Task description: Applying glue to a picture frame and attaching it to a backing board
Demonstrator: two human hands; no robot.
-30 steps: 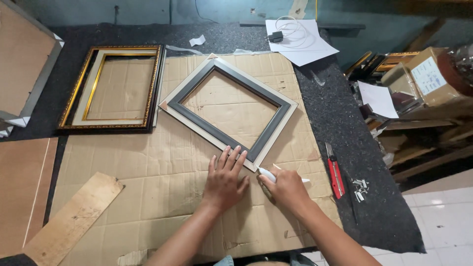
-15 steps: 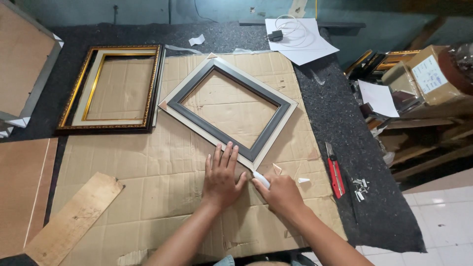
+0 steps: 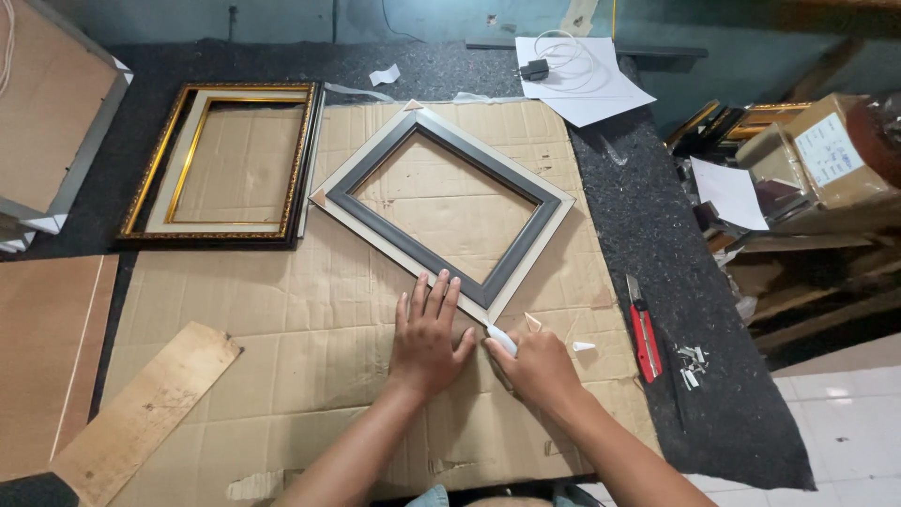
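A grey and cream picture frame point(image 3: 441, 202) lies turned like a diamond on a cardboard sheet point(image 3: 282, 310). My left hand point(image 3: 427, 333) rests flat, fingers spread, on the frame's near corner. My right hand point(image 3: 535, 366) sits just right of that corner, closed around a small white tube point(image 3: 500, 339) whose tip points at the corner. A small white cap point(image 3: 583, 346) lies on the cardboard beside my right hand.
A gold and black frame point(image 3: 225, 164) lies at the left. A red utility knife point(image 3: 641, 329) and small metal bits point(image 3: 693, 364) sit on the dark table at the right. A wooden strip point(image 3: 141, 408) lies near left. White papers point(image 3: 587, 80) and boxes point(image 3: 817, 160) stand behind.
My right hand has shifted a little left and nearer, bringing the white tube closer to the frame's near corner. My left hand stays pressed on the frame.
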